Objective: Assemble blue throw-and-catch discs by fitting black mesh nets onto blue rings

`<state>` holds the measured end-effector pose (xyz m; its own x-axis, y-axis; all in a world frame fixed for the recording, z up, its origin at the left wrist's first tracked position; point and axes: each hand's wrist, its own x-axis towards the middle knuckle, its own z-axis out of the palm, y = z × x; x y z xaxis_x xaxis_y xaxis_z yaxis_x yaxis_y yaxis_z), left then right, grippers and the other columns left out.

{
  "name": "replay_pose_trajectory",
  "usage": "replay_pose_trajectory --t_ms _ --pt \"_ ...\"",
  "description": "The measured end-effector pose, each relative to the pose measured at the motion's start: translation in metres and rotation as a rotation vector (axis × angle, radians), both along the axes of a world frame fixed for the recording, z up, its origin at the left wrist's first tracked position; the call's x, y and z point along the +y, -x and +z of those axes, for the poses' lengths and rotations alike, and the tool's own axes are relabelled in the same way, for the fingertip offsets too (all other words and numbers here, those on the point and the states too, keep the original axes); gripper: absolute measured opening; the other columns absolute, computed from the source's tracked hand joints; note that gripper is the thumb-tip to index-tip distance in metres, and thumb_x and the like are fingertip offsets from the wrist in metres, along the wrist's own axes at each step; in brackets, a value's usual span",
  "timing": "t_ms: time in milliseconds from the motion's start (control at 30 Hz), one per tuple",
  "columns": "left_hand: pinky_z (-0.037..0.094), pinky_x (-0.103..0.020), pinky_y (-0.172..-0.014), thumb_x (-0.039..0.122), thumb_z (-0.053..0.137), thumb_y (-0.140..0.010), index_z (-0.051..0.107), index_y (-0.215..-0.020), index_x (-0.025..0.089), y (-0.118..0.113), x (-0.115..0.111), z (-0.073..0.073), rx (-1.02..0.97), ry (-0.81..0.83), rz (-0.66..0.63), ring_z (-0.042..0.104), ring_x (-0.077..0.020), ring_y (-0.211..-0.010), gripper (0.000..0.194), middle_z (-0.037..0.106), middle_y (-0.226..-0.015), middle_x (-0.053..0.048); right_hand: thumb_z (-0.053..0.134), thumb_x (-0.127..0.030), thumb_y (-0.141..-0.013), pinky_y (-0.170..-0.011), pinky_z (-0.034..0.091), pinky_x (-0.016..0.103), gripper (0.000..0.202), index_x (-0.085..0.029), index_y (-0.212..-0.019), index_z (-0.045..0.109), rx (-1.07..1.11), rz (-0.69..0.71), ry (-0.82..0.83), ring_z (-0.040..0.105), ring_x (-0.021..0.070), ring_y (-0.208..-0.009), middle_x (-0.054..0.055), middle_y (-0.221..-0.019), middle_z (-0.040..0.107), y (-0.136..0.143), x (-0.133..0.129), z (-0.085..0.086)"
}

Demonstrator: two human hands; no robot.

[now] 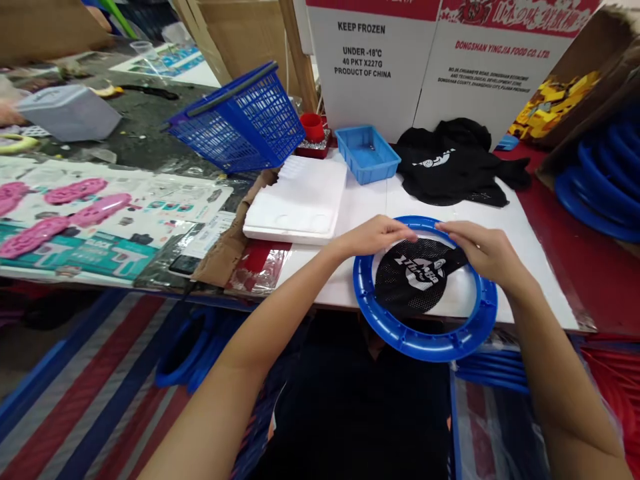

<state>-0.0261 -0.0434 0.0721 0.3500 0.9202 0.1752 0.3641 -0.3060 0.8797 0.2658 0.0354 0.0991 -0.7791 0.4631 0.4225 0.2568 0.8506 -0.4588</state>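
Observation:
A blue plastic ring (426, 341) lies at the front edge of the white work surface, its near part reaching past the edge. Inside it shows a black mesh piece (411, 293) with a white printed logo. At the ring's upper left, my left hand (377, 235) has its fingers closed together near the rim and the mesh; what they pinch is too small to make out. My right hand (483, 250) rests over the upper right of the ring, fingers wrapped on the rim beside the mesh's edge. Behind the ring lies a pile of black mesh pieces (440, 170).
A white foam block (300, 200), a small blue tray (367, 157) and a blue basket (240, 123) stand left of the pile. White cartons (375, 93) form a wall behind. Stacked blue rings (600, 180) sit at right. Pink parts (75, 207) lie far left.

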Motion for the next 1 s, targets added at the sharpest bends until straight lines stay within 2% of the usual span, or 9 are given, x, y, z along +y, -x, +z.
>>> replay_pose_trajectory --t_ms 67,167,267,433,600,733,867,933,1000 --pt "0.055 -0.044 -0.115 0.047 0.051 -0.112 0.082 -0.123 0.018 -0.003 0.013 0.002 -0.095 -0.060 0.130 0.075 -0.0255 -0.125 0.044 0.081 -0.129 -0.011 0.052 -0.020 -0.109 -0.120 0.056 0.051 0.056 -0.039 -0.162 0.053 -0.094 0.022 0.020 0.065 0.0299 -0.143 0.001 -0.158 0.065 0.018 0.028 -0.003" --pt "0.047 -0.045 -0.125 0.050 0.048 -0.112 0.076 -0.137 0.018 -0.003 0.022 -0.001 -0.086 -0.160 0.208 0.065 -0.0268 -0.143 0.049 0.072 -0.147 -0.010 0.046 -0.007 -0.104 -0.129 0.047 0.053 0.074 -0.035 -0.172 0.036 -0.170 0.147 -0.036 0.050 0.0294 -0.157 0.001 -0.173 0.046 0.045 0.056 -0.013" --pt "0.045 -0.046 -0.128 0.047 0.048 -0.112 0.077 -0.136 0.021 0.002 0.021 -0.012 -0.029 -0.221 0.296 0.059 -0.0275 -0.150 0.045 0.068 -0.153 -0.008 0.048 -0.003 -0.100 -0.123 0.053 0.053 0.071 -0.031 -0.165 0.050 -0.128 0.223 -0.138 0.060 0.0300 -0.149 0.006 -0.165 0.056 0.061 0.071 -0.022" --pt "0.055 -0.048 -0.114 0.040 0.061 -0.108 0.087 -0.099 0.025 0.008 0.021 -0.027 0.061 -0.343 0.506 0.082 -0.0262 -0.109 0.032 0.086 -0.108 -0.006 0.063 -0.015 -0.104 -0.097 0.068 0.045 0.035 -0.030 -0.131 0.080 0.088 0.177 -0.256 0.082 0.0291 -0.112 0.006 -0.126 0.083 0.059 0.083 -0.031" --pt "0.044 -0.061 -0.124 0.036 0.083 -0.094 0.086 -0.107 0.031 0.006 0.025 -0.027 0.120 -0.363 0.321 0.075 -0.0323 -0.129 0.014 0.085 -0.115 -0.003 0.067 -0.016 -0.103 -0.086 0.069 0.037 0.032 -0.029 -0.130 0.081 0.045 0.229 -0.212 0.085 0.0253 -0.092 0.002 -0.108 0.087 0.043 0.077 -0.037" --pt "0.038 -0.060 -0.130 0.037 0.089 -0.089 0.084 -0.114 0.028 -0.001 0.016 -0.025 0.327 -0.349 0.125 0.050 -0.0345 -0.157 0.027 0.063 -0.159 -0.010 0.057 -0.004 -0.100 -0.110 0.064 0.043 0.063 -0.033 -0.156 0.062 -0.048 0.272 -0.079 0.076 0.0276 -0.128 0.004 -0.148 0.072 0.036 0.062 -0.032" --pt "0.037 -0.061 -0.130 0.038 0.083 -0.094 0.079 -0.123 0.024 -0.009 0.008 -0.024 0.492 -0.240 0.172 0.045 -0.0355 -0.159 0.033 0.046 -0.172 -0.014 0.040 0.010 -0.091 -0.127 0.050 0.051 0.095 -0.039 -0.171 0.035 -0.093 0.245 -0.032 0.046 0.0254 -0.158 0.000 -0.177 0.034 0.038 0.052 -0.025" --pt "0.041 -0.059 -0.128 0.034 0.081 -0.095 0.079 -0.118 0.022 -0.012 0.007 -0.024 0.507 -0.183 0.209 0.048 -0.0350 -0.156 0.026 0.046 -0.172 -0.015 0.038 0.011 -0.089 -0.129 0.048 0.054 0.094 -0.037 -0.170 0.040 -0.084 0.234 -0.059 0.046 0.0255 -0.159 0.000 -0.176 0.036 0.040 0.051 -0.026" --pt "0.043 -0.058 -0.127 0.028 0.080 -0.095 0.078 -0.109 0.022 -0.014 0.007 -0.025 0.508 -0.152 0.242 0.052 -0.0349 -0.152 0.016 0.049 -0.169 -0.014 0.043 0.007 -0.093 -0.127 0.050 0.054 0.080 -0.033 -0.162 0.054 -0.041 0.199 -0.105 0.058 0.0264 -0.150 0.002 -0.166 0.054 0.042 0.051 -0.029"
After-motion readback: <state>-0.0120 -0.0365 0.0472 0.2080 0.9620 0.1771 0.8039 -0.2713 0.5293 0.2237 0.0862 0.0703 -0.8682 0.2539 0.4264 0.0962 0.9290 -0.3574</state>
